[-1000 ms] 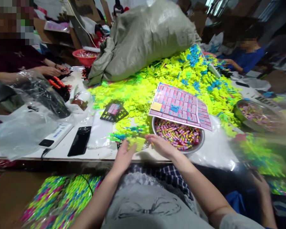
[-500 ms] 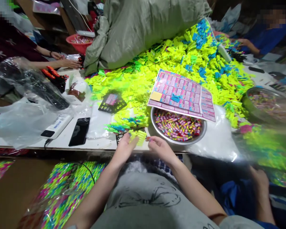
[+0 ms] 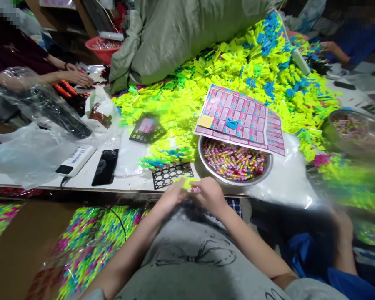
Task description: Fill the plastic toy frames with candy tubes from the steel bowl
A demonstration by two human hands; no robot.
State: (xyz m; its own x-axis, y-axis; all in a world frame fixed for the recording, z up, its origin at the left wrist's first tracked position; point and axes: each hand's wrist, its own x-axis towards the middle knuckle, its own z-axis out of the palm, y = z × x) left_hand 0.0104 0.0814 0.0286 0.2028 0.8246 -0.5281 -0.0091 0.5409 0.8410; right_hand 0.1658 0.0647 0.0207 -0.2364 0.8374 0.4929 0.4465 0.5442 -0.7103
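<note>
My left hand (image 3: pixel 174 195) is closed on a flat neon-yellow plastic piece (image 3: pixel 186 182) at the table's front edge. My right hand (image 3: pixel 211 196) meets it from the other side, fingers pinched round a small pink-labelled tube (image 3: pixel 195 190) pressed against the piece. Blur hides exactly how the two fit together. Just beyond my hands lies a black plate with holes (image 3: pixel 167 176), and behind it a row of yellow, green and blue pieces (image 3: pixel 168 158). A steel bowl (image 3: pixel 266 171) of similar pink-and-yellow tubes stands to the right, partly covered by a printed sheet (image 3: pixel 253 114).
A large heap of neon-yellow and blue pieces (image 3: pixel 175 104) fills the back under a grey-green sack (image 3: pixel 181 46). On the left lie a phone (image 3: pixel 104 167), a power bank (image 3: pixel 76 160) and plastic bags (image 3: pixel 28 154). Co-workers sit at both sides.
My hands have come together near the table edge; the right hand moved the tube against the yellow piece. The black plate with holes is now more exposed.
</note>
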